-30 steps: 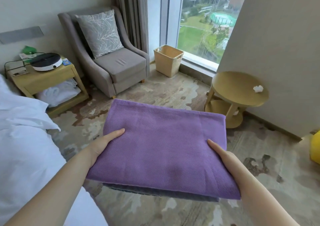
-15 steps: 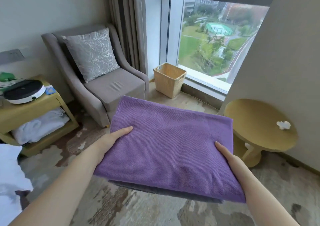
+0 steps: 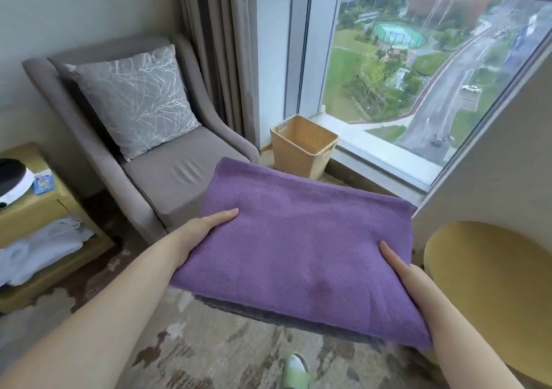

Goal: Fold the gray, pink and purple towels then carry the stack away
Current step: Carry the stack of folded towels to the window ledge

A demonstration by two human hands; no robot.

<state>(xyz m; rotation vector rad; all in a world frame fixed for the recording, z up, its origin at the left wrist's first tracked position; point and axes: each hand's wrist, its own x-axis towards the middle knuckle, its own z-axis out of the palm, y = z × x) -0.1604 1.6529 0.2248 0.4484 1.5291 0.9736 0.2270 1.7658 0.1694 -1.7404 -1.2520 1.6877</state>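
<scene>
A folded purple towel [image 3: 298,245] tops the stack that I carry in the air at the middle of the head view. Below its near edge a strip of the gray towel [image 3: 298,323] shows. The pink towel is hidden. My left hand [image 3: 203,227] grips the stack's left side, thumb lying on top and fingers out of sight underneath. My right hand [image 3: 400,266] holds the right side the same way. The stack is held level over the carpet, in front of the armchair.
A gray armchair [image 3: 179,176] with a patterned cushion [image 3: 137,99] stands ahead on the left. A wicker basket [image 3: 301,146] sits by the window [image 3: 403,75]. At right is a round yellow table [image 3: 490,284], at left a wooden bedside stand [image 3: 35,209]. A green slipper [image 3: 295,370] shows below.
I have walked toward the armchair and window with the stack; the bed has dropped out of view. Both hands keep the same hold.
</scene>
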